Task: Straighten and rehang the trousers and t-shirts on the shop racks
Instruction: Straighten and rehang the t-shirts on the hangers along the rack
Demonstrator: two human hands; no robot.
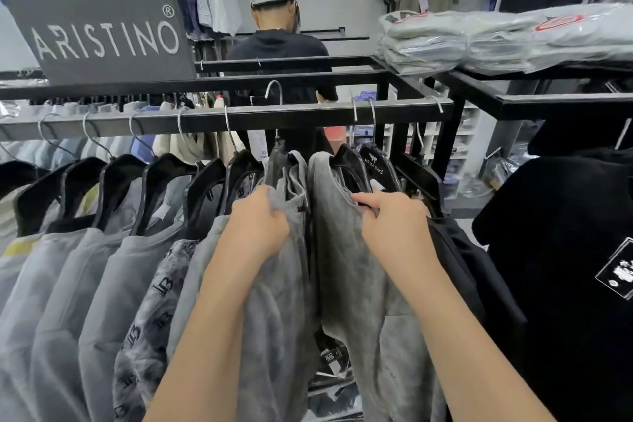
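The left hand (261,223), in the lower middle of the frame, is closed on a fistful of cloth at the shoulder of a grey t-shirt (274,305). Just right of it, the right hand (394,224) grips the shoulder of a second grey t-shirt (352,271), fingers curled over the cloth at the edge of its black hanger (352,166). The two shirts hang side by side with a dark gap between them, under the black rail (308,115) that crosses the middle of the frame. To the left, a row of pale grey t-shirts (85,277) hangs on the same rail. A black t-shirt with a white print (565,284) fills the right edge. In the upper left stands an ARISTINO sign (102,39). In the upper right, a stack of bagged folded shirts (479,39) lies on a surface. Beyond the rail, in the upper middle, stands a person in a cap (274,44).
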